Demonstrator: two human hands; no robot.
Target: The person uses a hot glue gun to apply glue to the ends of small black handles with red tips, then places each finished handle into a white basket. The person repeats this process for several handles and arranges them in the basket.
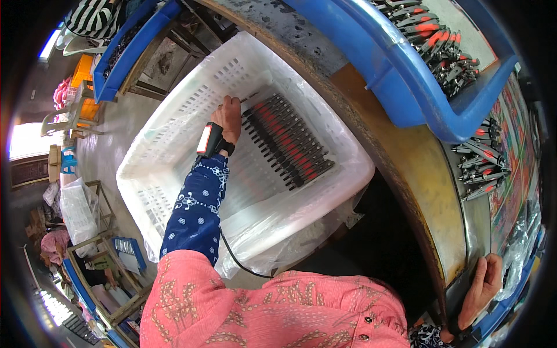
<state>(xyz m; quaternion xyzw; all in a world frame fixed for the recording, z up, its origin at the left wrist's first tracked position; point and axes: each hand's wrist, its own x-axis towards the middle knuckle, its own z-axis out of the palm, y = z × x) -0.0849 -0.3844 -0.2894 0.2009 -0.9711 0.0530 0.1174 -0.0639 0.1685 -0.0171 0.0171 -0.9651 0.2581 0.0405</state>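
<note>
In a white plastic basket (191, 104), a tight row of pliers (287, 139) with black and red handles lies side by side on the bottom. My left hand (228, 119) reaches down to the row's far left end. Its fingers are closed on what looks like another pair of pliers, mostly hidden by the hand; only a dark tip shows beyond them. My right hand (483, 285) rests at the workbench edge on the lower right, fingers stretched and holding nothing.
Clear plastic film (290, 238) lines the basket and hangs over its rim. Right of it runs a workbench (429, 174) with a worn edge. On it stand a blue tray (400, 87) of pliers and a loose pile of pliers (481, 159). Another blue tray (125, 52) stands at far left.
</note>
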